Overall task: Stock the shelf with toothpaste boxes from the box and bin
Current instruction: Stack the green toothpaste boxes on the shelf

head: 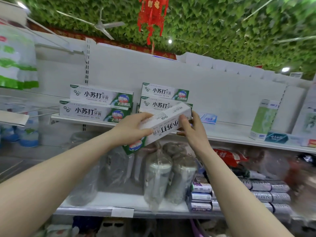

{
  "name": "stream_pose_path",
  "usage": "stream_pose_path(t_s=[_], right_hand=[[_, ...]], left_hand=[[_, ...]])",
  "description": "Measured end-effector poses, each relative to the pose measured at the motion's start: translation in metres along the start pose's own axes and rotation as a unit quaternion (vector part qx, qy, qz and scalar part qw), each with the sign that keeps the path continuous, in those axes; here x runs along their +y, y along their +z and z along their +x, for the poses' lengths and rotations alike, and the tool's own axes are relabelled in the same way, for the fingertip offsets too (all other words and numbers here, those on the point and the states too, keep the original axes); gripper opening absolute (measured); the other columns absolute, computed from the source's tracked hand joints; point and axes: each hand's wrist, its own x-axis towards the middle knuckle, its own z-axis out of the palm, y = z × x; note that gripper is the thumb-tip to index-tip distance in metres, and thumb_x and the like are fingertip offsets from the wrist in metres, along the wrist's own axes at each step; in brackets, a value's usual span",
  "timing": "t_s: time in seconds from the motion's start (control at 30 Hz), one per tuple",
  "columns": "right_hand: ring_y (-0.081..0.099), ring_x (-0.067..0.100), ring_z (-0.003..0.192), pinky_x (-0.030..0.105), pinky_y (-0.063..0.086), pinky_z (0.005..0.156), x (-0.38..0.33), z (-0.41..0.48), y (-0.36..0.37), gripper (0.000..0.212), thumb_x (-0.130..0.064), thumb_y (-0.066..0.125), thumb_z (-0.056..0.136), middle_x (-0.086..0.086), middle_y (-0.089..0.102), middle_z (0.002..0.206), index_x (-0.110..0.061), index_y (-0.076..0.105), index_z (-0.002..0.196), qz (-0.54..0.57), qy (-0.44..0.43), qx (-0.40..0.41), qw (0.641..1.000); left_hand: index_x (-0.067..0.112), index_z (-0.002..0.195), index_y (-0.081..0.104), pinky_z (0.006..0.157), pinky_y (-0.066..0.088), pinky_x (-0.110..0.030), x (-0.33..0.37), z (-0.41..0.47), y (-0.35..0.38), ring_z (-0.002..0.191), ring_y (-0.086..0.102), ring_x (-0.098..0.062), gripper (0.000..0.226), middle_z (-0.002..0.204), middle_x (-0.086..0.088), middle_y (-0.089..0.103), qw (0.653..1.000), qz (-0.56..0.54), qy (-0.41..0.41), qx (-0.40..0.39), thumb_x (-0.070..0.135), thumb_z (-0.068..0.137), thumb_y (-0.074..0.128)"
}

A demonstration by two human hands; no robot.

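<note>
Two bare forearms reach up from the bottom edge towards a white shelf. Between the hands is a toothpaste box, white with green ends, held in the air just in front of the shelf's edge and tilted, its lower end towards the left and its upper end towards the right.

The left hand grips the lower half: fingers curled over the top edge, thumb pressed on the printed face. The right hand holds the upper end, thumb on the near side and fingers wrapped round the far side.

Behind it, on the shelf, stand two stacks of matching boxes, each two high: a left stack and a right stack, the lower box of the right one partly hidden by the held box. Further right on the shelf are a small blue box, a tall green box and a teal box.

On the lower shelf sit grey goods in clear wrap and, beside them, piled small boxes. Overhead are leafy greenery, a fan and a red hanging ornament.
</note>
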Motion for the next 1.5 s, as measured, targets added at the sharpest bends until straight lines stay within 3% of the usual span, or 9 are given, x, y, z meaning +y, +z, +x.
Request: stream_pose_path(t_s=[0.13, 0.43, 0.6, 0.73, 0.83, 1.0, 1.17, 1.33, 1.5], right_hand=[[0.068, 0.012, 0.098, 0.046, 0.058, 0.086, 0.002, -0.007, -0.011, 0.054, -0.065, 0.049, 0.088, -0.003, 0.066, 0.114, -0.027, 0.051, 0.126, -0.017, 0.038, 0.025, 0.999], [0.071, 0.024, 0.081, 0.028, 0.056, 0.054, -0.015, -0.023, -0.046, 0.063, -0.073, 0.039, 0.089, 0.009, 0.073, 0.094, -0.018, 0.065, 0.105, 0.016, 0.257, -0.055, 0.965], [0.059, 0.015, 0.056, 0.022, 0.048, 0.048, -0.013, -0.025, -0.056, 0.037, -0.046, 0.052, 0.098, 0.004, 0.069, 0.067, -0.011, 0.064, 0.100, 0.069, 0.278, -0.047, 0.957], [0.058, 0.014, 0.061, 0.021, 0.048, 0.048, 0.004, -0.032, -0.056, 0.030, -0.036, 0.051, 0.100, 0.007, 0.071, 0.082, -0.009, 0.063, 0.104, 0.101, 0.285, -0.033, 0.953], [0.062, 0.015, 0.069, 0.024, 0.051, 0.056, 0.016, -0.038, -0.058, 0.025, -0.030, 0.049, 0.101, 0.007, 0.073, 0.087, -0.011, 0.063, 0.110, 0.147, 0.273, -0.024, 0.950], [0.063, 0.023, 0.100, 0.053, 0.047, 0.099, 0.029, -0.036, -0.060, 0.027, -0.014, 0.049, 0.100, 0.015, 0.066, 0.117, -0.018, 0.054, 0.127, 0.237, 0.227, -0.039, 0.944], [0.062, 0.028, 0.100, 0.042, 0.048, 0.087, 0.036, -0.030, -0.063, 0.046, 0.002, 0.052, 0.092, 0.017, 0.066, 0.120, -0.023, 0.051, 0.131, 0.330, 0.195, -0.054, 0.922], [0.062, 0.032, 0.108, 0.039, 0.052, 0.093, 0.037, -0.021, -0.065, 0.054, 0.013, 0.050, 0.087, 0.017, 0.069, 0.116, -0.009, 0.049, 0.136, 0.320, 0.165, -0.052, 0.931], [0.062, 0.029, 0.115, 0.036, 0.054, 0.096, 0.028, -0.011, -0.071, 0.060, 0.020, 0.049, 0.086, 0.015, 0.064, 0.128, -0.010, 0.047, 0.138, 0.290, 0.120, -0.065, 0.947]], left_hand=[[0.023, 0.144, 0.041, 0.105, 0.038, -0.031, 0.002, -0.002, 0.004, 0.128, 0.047, -0.014, 0.060, 0.144, 0.005, 0.048, 0.997, 0.055, 0.043, -0.017, 0.028, 0.089, 0.065], [0.032, 0.148, 0.031, 0.099, 0.044, -0.042, 0.010, 0.005, 0.015, 0.128, 0.045, -0.015, 0.063, 0.144, 0.009, 0.044, 0.959, 0.238, 0.151, -0.022, 0.039, 0.091, 0.057], [0.037, 0.142, 0.037, 0.095, 0.046, -0.042, 0.009, 0.009, 0.019, 0.122, 0.048, -0.013, 0.063, 0.134, 0.011, 0.049, 0.957, 0.244, 0.153, -0.024, 0.046, 0.085, 0.062], [0.037, 0.135, 0.047, 0.095, 0.046, -0.038, -0.003, 0.007, 0.022, 0.119, 0.051, -0.012, 0.071, 0.130, 0.013, 0.053, 0.964, 0.241, 0.105, -0.045, 0.070, 0.074, 0.062], [0.035, 0.134, 0.049, 0.097, 0.045, -0.037, -0.013, 0.002, 0.021, 0.119, 0.052, -0.012, 0.075, 0.133, 0.012, 0.055, 0.979, 0.200, 0.028, -0.038, 0.078, 0.073, 0.054], [0.023, 0.139, 0.046, 0.091, 0.049, -0.034, -0.025, 0.004, 0.015, 0.108, 0.059, -0.018, 0.074, 0.131, -0.001, 0.058, 0.992, 0.069, -0.106, -0.008, 0.066, 0.081, 0.057], [0.019, 0.123, 0.059, 0.094, 0.051, -0.037, -0.035, 0.007, 0.013, 0.106, 0.062, -0.017, 0.061, 0.118, 0.005, 0.065, 0.990, -0.026, -0.126, -0.062, 0.062, 0.081, 0.062], [0.024, 0.114, 0.062, 0.094, 0.048, -0.032, -0.039, 0.008, 0.012, 0.100, 0.062, -0.008, 0.050, 0.104, 0.013, 0.067, 0.984, -0.123, -0.126, 0.009, 0.051, 0.074, 0.077], [0.025, 0.129, 0.054, 0.100, 0.049, -0.039, -0.037, 0.017, 0.010, 0.109, 0.062, -0.013, 0.080, 0.119, 0.005, 0.065, 0.969, -0.203, -0.123, 0.065, 0.045, 0.060, 0.088]])
